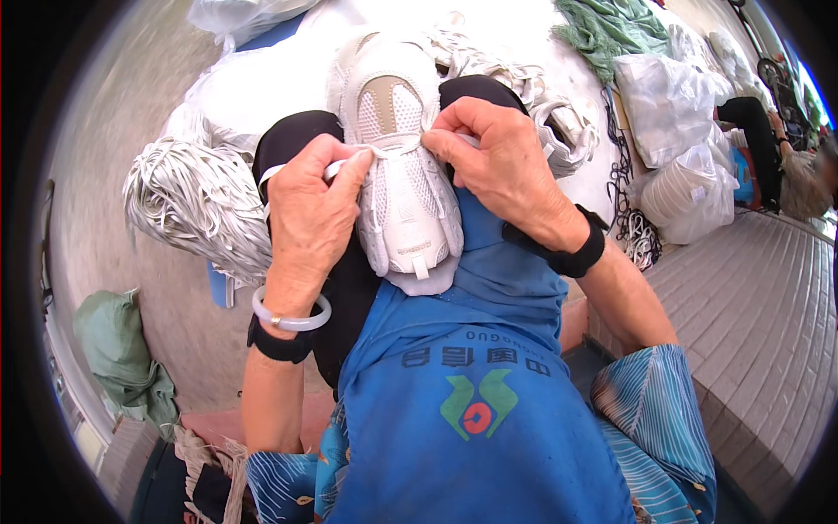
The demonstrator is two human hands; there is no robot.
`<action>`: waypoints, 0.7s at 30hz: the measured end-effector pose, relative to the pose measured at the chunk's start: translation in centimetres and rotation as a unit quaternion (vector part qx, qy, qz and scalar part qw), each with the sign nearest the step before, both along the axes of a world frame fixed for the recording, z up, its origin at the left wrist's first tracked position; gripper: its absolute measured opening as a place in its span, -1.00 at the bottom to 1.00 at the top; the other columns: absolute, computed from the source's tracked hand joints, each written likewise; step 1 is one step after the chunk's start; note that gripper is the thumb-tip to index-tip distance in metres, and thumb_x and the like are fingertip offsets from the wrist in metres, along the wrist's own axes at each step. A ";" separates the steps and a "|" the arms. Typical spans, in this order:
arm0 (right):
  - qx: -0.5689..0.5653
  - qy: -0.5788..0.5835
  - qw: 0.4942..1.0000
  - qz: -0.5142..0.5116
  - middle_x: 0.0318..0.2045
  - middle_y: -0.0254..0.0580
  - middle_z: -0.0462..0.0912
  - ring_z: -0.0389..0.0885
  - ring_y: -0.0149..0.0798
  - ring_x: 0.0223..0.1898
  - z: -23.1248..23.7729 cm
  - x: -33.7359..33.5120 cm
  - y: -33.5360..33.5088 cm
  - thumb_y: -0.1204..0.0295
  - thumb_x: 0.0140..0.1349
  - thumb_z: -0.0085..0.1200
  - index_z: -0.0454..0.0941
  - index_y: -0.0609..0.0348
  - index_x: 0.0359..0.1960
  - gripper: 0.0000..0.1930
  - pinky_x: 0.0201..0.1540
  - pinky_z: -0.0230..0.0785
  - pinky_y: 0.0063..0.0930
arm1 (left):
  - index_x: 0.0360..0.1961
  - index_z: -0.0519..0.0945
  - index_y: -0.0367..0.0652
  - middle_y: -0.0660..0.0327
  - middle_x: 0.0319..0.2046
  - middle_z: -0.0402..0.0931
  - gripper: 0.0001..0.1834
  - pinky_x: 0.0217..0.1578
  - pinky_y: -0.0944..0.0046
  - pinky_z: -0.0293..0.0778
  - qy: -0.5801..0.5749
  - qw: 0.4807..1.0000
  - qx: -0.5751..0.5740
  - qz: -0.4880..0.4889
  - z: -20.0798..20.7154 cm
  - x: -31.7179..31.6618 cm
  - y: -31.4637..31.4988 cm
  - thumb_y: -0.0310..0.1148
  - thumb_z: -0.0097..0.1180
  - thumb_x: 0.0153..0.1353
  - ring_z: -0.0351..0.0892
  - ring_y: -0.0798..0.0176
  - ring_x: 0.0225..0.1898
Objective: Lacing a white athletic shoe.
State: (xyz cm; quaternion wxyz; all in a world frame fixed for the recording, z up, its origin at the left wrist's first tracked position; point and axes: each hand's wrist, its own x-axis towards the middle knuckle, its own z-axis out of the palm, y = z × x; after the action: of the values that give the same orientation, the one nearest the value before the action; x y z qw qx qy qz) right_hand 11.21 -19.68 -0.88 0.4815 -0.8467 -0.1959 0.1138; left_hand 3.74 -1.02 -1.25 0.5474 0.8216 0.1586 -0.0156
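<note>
A white and beige sneaker upper (pixel 401 205) with mesh panels lies across my lap, its small pull loop toward me. A white shoelace (pixel 397 150) crosses its middle. On the left side, my left hand (pixel 312 194) pinches the lace between thumb and forefinger, and a loose length trails out past the fingers. My right hand (pixel 497 157) is closed in a pinch at the opposite edge of the upper, on the other part of the lace; the fingers hide most of what they grip there.
A thick bundle of white laces (pixel 196 196) hangs beside my left knee. More white strips (pixel 515 74) lie on the white surface ahead. Clear plastic bags (pixel 685 188) and green netting (pixel 615 35) are at right. A green sack (pixel 118 341) sits at left. Another person sits far right.
</note>
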 end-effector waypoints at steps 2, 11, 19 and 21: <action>-0.019 -0.033 0.999 0.009 -0.62 -0.13 0.58 0.52 -0.39 -0.65 0.0 -0.2 0.2 0.43 0.18 0.17 0.59 0.30 -0.38 -0.85 -0.57 0.38 -0.51 | -0.36 0.60 -0.21 0.42 -0.62 0.45 -0.77 -0.71 0.58 0.30 0.023 0.999 -0.035 0.001 0.3 0.4 0.5 -0.24 0.20 0.25 0.36 0.61 -0.67; -0.071 -0.221 0.971 0.061 -0.20 -0.02 0.44 0.50 0.02 -0.21 1.4 -3.1 -0.9 0.36 -0.02 0.31 0.40 0.23 -0.04 -0.49 -0.19 0.37 -0.24 | -0.10 0.48 -0.23 0.26 -0.25 0.50 -0.74 -0.40 0.46 0.42 -0.183 0.975 0.122 0.038 0.1 -1.5 -0.6 -0.38 0.20 0.23 0.44 0.45 -0.42; -0.186 -0.222 0.957 0.012 -0.23 0.06 0.41 0.47 0.02 -0.20 0.6 -5.5 0.9 0.54 -0.02 0.11 0.34 0.38 -0.07 -0.57 -0.17 0.31 -0.23 | -0.07 0.35 -0.27 0.01 0.00 0.34 -0.58 0.11 0.18 0.30 -0.224 0.965 0.136 0.009 -1.2 -1.3 -4.2 -0.45 0.26 0.12 0.38 0.08 0.02; -0.194 -0.231 0.953 -0.013 -0.23 0.09 0.41 0.46 0.04 -0.20 -0.5 -5.3 1.4 0.58 -0.02 0.06 0.34 0.40 -0.08 -0.59 -0.17 0.31 -0.22 | -0.08 0.34 -0.26 -0.02 0.01 0.32 -0.60 0.12 0.15 0.29 -0.241 0.960 0.142 0.031 -1.9 -1.2 -5.1 -0.47 0.25 0.11 0.37 0.05 0.04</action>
State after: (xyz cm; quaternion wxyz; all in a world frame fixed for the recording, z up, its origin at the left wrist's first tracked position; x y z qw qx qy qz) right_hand 5.92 -18.27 -1.37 0.2508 -0.9296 -0.2643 -0.0551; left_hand 2.50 -6.08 -3.15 0.4469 0.8651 0.0485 0.2224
